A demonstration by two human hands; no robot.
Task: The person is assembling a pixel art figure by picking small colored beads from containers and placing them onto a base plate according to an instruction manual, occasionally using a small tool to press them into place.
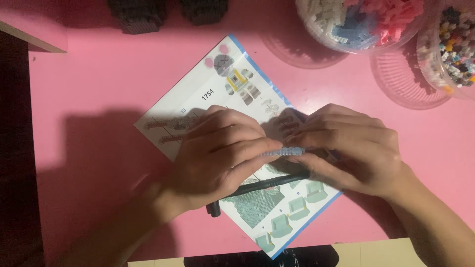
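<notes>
Overhead view of two bare hands meeting above a pink table (89, 89). The left hand (222, 151) and the right hand (346, 148) come together at the centre of the frame, fingertips facing one another, and between them they pinch a short pale-blue strip of small building blocks (277, 152), each hand closed on one end of it. The strip lies roughly level, held just above an instruction sheet (232, 74) that rests on the table turned like a diamond; the sheet has a blue border and printed drawings of a block figure and of pale green assembly steps. A slim black tool (269, 184), possibly a pen or a block lever, lies across the sheet directly below the hands; the blur does not allow it to be told apart further. At the upper right stand two clear plastic tubs: one (361, 24) holding white, blue and pink small blocks, the other (452, 44) holding mixed dark and coloured blocks. Each tub sits just beside a clear round lid lying flat on the table. Two dark block-built pieces (138, 15) sit at the upper edge, well apart from the hands.
</notes>
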